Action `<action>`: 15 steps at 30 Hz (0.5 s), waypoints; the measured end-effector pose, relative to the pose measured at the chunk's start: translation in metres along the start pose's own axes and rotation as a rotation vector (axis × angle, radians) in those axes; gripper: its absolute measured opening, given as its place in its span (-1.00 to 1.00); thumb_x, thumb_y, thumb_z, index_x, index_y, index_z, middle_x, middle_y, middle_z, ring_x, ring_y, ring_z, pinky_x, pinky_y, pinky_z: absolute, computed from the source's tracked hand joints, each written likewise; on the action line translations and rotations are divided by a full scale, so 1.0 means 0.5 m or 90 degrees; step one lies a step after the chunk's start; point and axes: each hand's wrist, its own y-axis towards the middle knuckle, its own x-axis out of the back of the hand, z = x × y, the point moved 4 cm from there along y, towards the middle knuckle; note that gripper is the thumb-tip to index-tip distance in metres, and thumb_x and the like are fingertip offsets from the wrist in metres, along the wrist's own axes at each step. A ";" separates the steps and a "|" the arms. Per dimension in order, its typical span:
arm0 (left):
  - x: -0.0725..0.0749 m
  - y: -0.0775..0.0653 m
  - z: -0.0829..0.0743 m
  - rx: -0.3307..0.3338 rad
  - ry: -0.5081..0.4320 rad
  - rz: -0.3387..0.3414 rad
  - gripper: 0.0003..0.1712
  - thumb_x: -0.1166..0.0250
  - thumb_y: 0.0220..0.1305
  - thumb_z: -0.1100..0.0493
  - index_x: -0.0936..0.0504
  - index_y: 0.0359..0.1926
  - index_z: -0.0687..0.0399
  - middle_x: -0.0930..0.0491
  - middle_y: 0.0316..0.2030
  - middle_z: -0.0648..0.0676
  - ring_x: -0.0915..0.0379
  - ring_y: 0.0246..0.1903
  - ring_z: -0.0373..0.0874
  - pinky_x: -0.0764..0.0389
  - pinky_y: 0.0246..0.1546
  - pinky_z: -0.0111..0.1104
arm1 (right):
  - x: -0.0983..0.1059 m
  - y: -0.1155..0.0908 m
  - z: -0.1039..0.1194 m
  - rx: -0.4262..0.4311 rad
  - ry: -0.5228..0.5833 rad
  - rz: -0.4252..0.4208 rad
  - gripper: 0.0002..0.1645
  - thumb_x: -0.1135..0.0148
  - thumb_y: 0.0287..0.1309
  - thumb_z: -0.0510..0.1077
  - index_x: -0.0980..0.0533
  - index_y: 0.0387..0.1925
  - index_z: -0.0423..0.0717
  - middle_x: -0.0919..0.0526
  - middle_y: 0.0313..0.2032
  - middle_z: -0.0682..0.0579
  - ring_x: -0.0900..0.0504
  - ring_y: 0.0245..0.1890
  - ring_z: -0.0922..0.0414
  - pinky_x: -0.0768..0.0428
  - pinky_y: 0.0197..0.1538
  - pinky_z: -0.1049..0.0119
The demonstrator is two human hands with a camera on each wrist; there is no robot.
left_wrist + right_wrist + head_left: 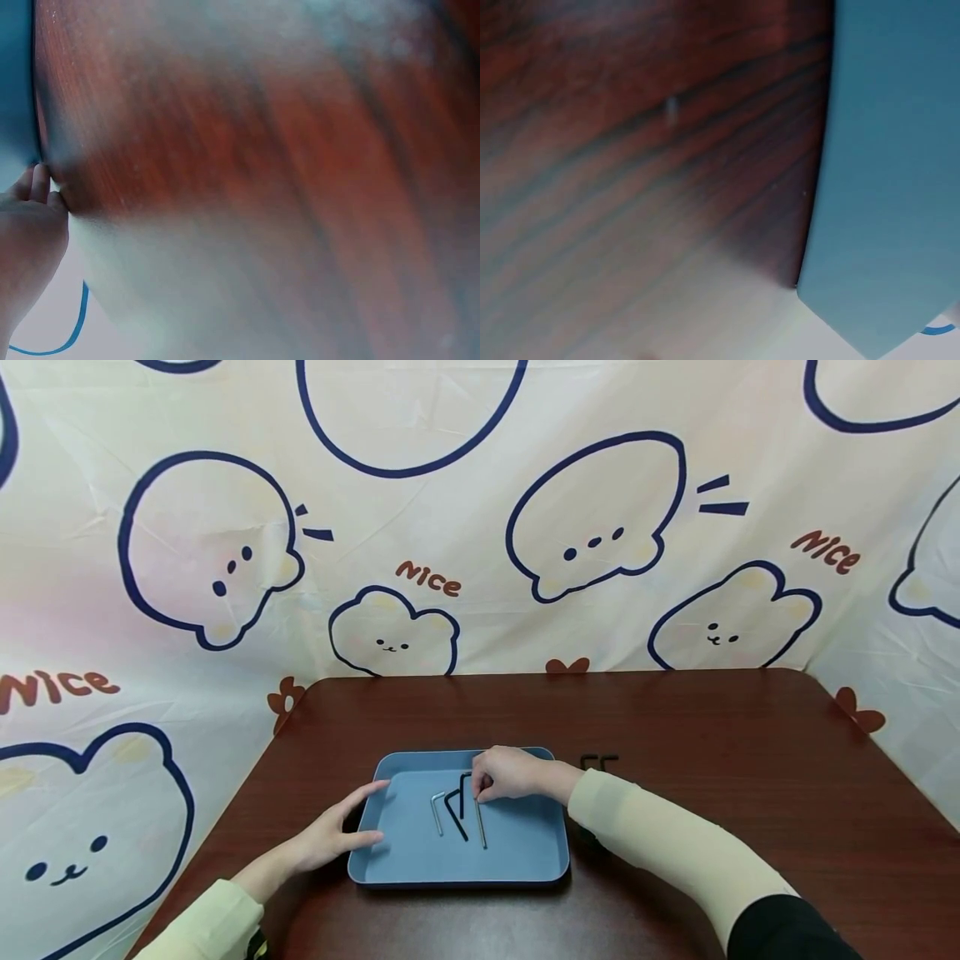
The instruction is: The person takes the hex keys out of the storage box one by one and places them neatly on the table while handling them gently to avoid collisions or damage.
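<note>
In the head view, a blue tray [525,860] lies on the table with several Allen keys in it. My right hand [506,774] reaches over it from the right, and its fingertips pinch the upper end of a long silver Allen key [481,827]. Left of that lie a black Allen key [461,797], another black Allen key [454,814] and a small silver Allen key [436,814]. My left hand [330,835] rests on the tray's left rim, thumb and index finger spread and fairly straight. Its other fingers are mostly hidden there.
Two black Allen keys [589,761] lie on the brown table [675,735] behind the right forearm, partly covered by the sleeve. A printed cloth [480,527] hangs behind and beside the table. Both wrist views are mostly blurred tabletop and tray side.
</note>
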 end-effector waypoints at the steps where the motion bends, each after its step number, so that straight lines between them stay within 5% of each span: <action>1: 0.000 0.000 0.000 0.000 0.000 0.000 -0.17 -0.32 0.29 0.11 -0.12 0.47 0.13 -0.03 0.42 0.33 0.13 0.38 0.33 0.01 0.23 0.30 | 0.000 0.001 0.000 0.000 -0.011 0.001 -0.94 -0.38 0.16 -0.15 -0.70 -0.41 0.07 -0.50 -0.42 0.26 -0.47 -0.41 0.36 -0.47 -0.28 0.49; 15: 0.000 -0.001 -0.002 0.004 0.001 -0.006 -0.16 -0.33 0.28 0.10 -0.13 0.46 0.11 -0.03 0.43 0.33 0.11 0.38 0.33 0.02 0.23 0.29 | -0.002 0.004 0.008 -0.023 -0.034 0.004 -0.81 -0.36 0.11 -0.22 -0.61 -0.52 0.14 -0.45 -0.44 0.27 -0.42 -0.44 0.33 -0.40 -0.36 0.44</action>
